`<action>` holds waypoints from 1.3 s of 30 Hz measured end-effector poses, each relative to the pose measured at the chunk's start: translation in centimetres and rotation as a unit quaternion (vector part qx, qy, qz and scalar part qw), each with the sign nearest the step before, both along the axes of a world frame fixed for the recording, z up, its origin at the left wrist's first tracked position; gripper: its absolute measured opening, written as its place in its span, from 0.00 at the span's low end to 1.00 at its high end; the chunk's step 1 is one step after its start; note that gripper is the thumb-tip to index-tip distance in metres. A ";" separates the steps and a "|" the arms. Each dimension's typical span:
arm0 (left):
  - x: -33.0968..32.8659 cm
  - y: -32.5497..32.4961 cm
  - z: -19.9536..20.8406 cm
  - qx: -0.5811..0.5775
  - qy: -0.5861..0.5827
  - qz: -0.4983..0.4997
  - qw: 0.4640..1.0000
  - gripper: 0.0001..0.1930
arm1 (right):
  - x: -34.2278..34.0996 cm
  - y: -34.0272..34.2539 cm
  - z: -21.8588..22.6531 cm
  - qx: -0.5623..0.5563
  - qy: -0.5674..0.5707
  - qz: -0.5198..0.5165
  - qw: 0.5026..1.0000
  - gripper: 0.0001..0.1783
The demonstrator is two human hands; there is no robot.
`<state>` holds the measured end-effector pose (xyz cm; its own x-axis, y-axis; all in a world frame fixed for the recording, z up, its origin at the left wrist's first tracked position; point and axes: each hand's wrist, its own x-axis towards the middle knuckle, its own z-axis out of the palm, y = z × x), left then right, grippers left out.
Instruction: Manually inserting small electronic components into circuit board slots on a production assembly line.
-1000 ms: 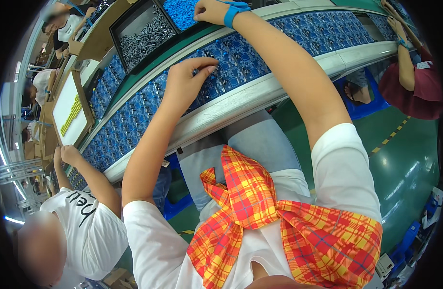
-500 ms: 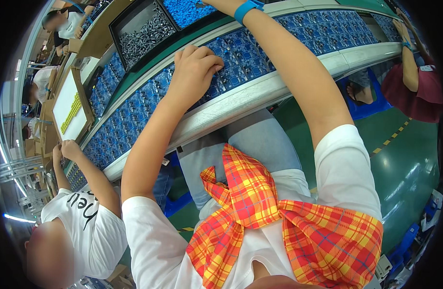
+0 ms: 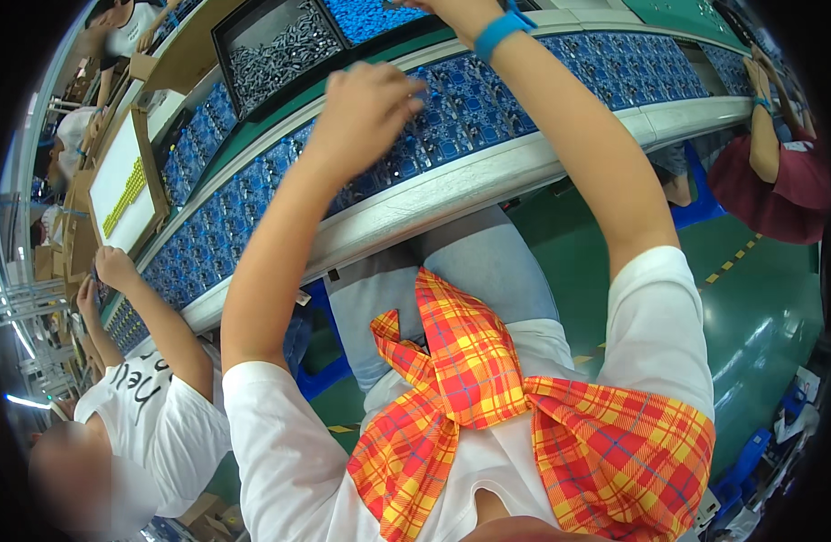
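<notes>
My left hand [image 3: 366,117] hovers over the blue circuit boards [image 3: 469,104], its fingers bent and smeared by motion. Whether anything is between them cannot be made out. At the top edge, my right hand [image 3: 460,11] reaches to the tray of small blue parts [image 3: 366,18], its fingers bent together and partly cut off by the picture's edge. What those fingertips hold is hidden. Around that wrist is a blue band [image 3: 504,34]. Beside the blue parts, a black tray [image 3: 284,54] holds many small grey metal parts.
A pale rail [image 3: 469,185] edges the long row of boards in front of me. On the left, a co-worker in a white shirt [image 3: 158,397] works near a shallow box with yellow pieces [image 3: 126,199]. Another person in dark red [image 3: 768,185] works at the far right.
My left hand has lifted slightly up and away from the boards, its fingers loosening and blurring. My right hand has shifted a little right and down. The left co-worker's hands have moved slightly left.
</notes>
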<state>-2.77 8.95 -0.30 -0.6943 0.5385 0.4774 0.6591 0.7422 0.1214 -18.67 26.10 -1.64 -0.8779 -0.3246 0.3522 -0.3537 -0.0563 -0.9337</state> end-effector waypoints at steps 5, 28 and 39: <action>-5.5 -9.8 0.1 0.084 0.111 0.195 0.971 0.11 | 10.2 1.9 0.8 0.101 0.131 0.077 0.983 0.08; -7.3 -11.7 -0.3 -0.002 0.004 0.296 0.955 0.11 | 13.8 4.3 1.9 0.475 0.203 0.077 0.853 0.07; -8.0 -11.7 1.2 -0.096 0.056 0.307 0.945 0.12 | 16.9 3.6 2.9 0.581 0.326 0.056 0.743 0.11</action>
